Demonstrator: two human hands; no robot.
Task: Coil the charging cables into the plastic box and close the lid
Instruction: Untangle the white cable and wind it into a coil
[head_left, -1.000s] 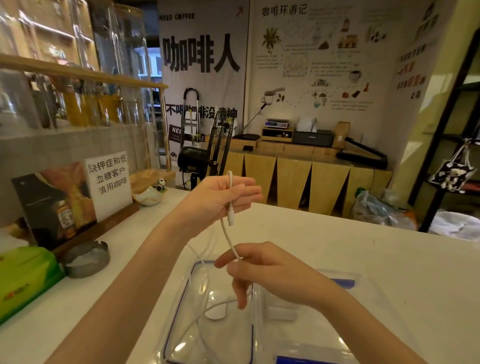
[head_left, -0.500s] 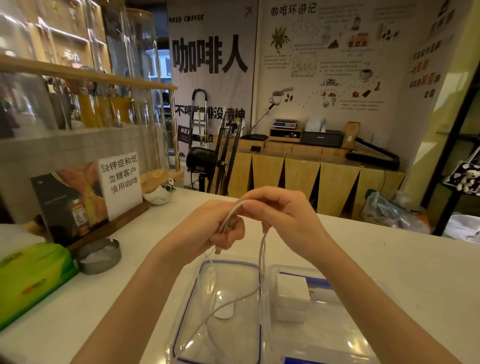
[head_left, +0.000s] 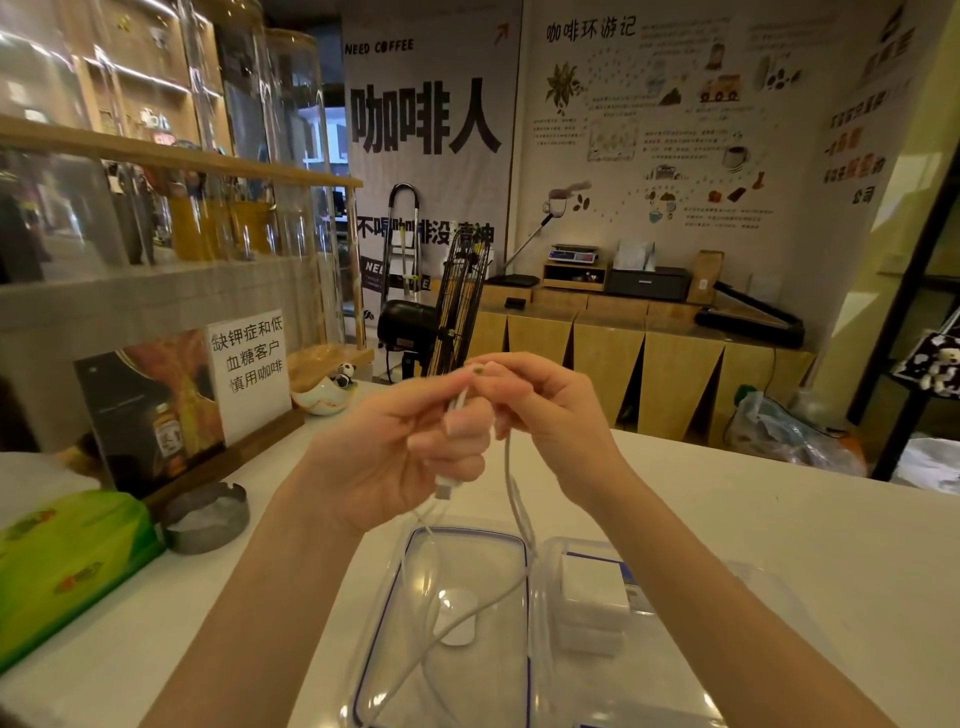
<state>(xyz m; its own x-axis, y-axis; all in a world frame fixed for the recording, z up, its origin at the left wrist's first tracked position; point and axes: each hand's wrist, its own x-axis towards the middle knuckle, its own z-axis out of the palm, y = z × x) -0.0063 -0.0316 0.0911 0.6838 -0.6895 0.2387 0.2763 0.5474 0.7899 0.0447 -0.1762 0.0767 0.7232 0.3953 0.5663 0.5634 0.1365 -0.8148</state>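
White charging cable being pinched above the counter by both hands, left hand gripping its plug end, right hand closing on the loop, slack trailing into the clear plastic box below, beside its lid.

White charging cable hanging slack above open clear plastic box, blue-edged lid alongside.

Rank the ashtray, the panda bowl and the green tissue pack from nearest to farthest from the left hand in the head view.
From the left hand:
1. Panda bowl, just beyond it on the left.
2. Ashtray, lower left, by the sign stand.
3. Green tissue pack, far left edge.
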